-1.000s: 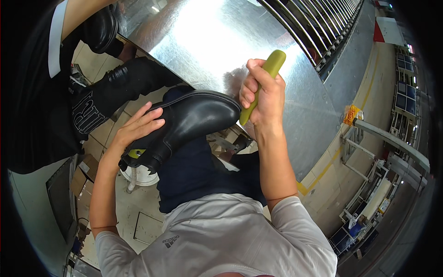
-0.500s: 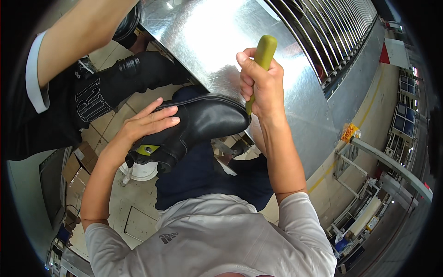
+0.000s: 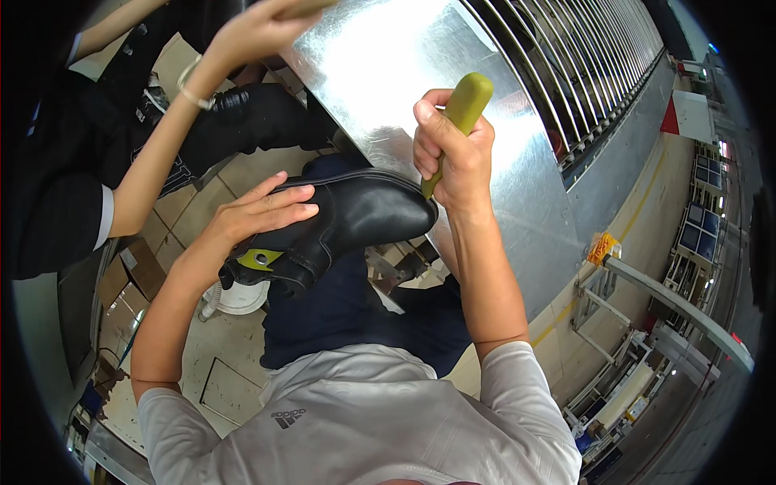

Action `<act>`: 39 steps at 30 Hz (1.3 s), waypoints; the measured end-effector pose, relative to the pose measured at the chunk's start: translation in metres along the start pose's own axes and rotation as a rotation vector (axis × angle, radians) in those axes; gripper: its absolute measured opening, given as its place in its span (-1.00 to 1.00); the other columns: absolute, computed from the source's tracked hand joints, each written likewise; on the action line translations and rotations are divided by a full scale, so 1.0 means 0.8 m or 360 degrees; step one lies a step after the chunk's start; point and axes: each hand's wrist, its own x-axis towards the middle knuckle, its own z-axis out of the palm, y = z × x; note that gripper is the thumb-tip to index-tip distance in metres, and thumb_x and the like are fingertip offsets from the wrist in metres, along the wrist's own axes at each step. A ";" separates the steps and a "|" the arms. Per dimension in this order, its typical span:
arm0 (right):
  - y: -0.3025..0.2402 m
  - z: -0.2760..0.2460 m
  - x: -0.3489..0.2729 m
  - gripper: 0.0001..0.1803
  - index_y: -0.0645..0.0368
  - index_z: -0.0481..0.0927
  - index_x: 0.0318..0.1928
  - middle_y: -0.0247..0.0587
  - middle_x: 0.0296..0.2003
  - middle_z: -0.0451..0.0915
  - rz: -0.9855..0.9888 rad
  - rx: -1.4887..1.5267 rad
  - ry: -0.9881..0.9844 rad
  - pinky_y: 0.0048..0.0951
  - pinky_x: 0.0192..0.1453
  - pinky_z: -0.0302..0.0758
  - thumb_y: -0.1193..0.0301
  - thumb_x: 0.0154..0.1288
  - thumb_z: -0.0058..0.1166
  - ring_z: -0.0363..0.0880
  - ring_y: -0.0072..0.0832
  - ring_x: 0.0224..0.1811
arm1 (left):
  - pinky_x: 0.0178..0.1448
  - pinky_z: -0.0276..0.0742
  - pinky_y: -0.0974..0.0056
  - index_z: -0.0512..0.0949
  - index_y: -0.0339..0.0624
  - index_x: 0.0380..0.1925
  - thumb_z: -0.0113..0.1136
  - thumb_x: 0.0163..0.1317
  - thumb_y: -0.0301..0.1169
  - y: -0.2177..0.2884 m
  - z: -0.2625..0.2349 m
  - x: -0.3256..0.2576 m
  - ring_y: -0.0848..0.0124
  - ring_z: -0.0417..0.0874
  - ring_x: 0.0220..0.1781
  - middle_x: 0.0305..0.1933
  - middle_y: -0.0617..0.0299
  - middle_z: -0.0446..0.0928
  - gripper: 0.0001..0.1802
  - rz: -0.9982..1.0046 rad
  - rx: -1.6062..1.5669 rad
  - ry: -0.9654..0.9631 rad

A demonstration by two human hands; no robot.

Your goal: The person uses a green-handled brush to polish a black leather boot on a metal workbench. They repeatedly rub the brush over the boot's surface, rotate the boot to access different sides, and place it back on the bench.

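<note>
A black leather ankle boot (image 3: pixel 364 212) lies on its side above my lap, toe to the right, its sole edge along the far side. Yellow-green plastic, apparently a last (image 3: pixel 259 259), with a round metal-rimmed hole shows in its opening. My left hand (image 3: pixel 259 212) holds the boot at the heel end, fingers long across its side, thumb out of sight. My right hand (image 3: pixel 454 152) is wrapped round an olive-green tapered hand tool (image 3: pixel 470 99), its thick end up. The narrow tip touches the boot's edge at the toe.
Beyond the boot stands a shiny metal table (image 3: pixel 533 234) with a rack of curved metal bars (image 3: pixel 566 65). At the left, a co-worker's arm (image 3: pixel 162 174) reaches over the table corner. A white round container (image 3: pixel 241 297) and cardboard boxes (image 3: pixel 133 275) stand on the floor.
The tool's tip has shifted slightly left along the toe edge, and its handle leans more to the right. The co-worker's arm has swung, bringing their hand into view. My left hand stays put.
</note>
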 end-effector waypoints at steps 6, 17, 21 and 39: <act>0.007 0.011 0.009 -0.78 0.22 0.58 -0.19 -0.49 -0.67 0.33 0.0025 0.0188 -0.0021 -0.57 -0.67 0.12 0.39 0.35 0.35 0.21 -0.71 -0.73 | 0.66 0.19 -0.04 0.60 0.09 0.32 0.00 0.37 -0.31 -0.001 0.002 0.000 -0.03 0.32 0.59 0.44 0.27 0.52 -0.48 0.0003 -0.0031 0.0006; 0.017 0.030 0.023 -0.76 0.22 0.55 -0.13 -0.45 -0.65 0.31 0.0030 0.0160 -0.0140 -0.56 -0.66 0.14 0.36 0.37 0.31 0.21 -0.67 -0.72 | 0.67 0.12 -0.15 0.55 0.02 0.36 0.10 0.13 -0.38 0.011 -0.003 0.001 -0.03 0.44 0.51 0.41 0.12 0.54 -0.31 0.0148 -0.0040 0.0041; 0.021 0.041 0.026 -0.76 0.24 0.53 -0.10 -0.44 -0.64 0.30 -0.0003 0.0081 -0.0215 -0.56 -0.65 0.15 0.37 0.38 0.28 0.21 -0.67 -0.72 | 0.67 0.09 -0.20 0.52 -0.03 0.38 0.17 -0.02 -0.33 0.009 -0.002 0.000 -0.02 0.49 0.46 0.40 0.03 0.54 -0.20 0.0229 -0.0036 0.0044; -0.021 -0.076 0.005 -0.72 0.03 0.52 -0.16 -0.51 -0.65 0.26 -0.0498 0.0851 0.0259 -0.50 -0.64 0.34 0.10 0.55 0.10 0.29 -0.63 -0.68 | 0.48 0.48 -0.06 0.67 0.19 0.22 0.15 0.21 -0.60 0.017 0.055 -0.042 -0.11 0.33 0.57 0.43 0.40 0.53 -0.41 0.0226 0.0627 0.0302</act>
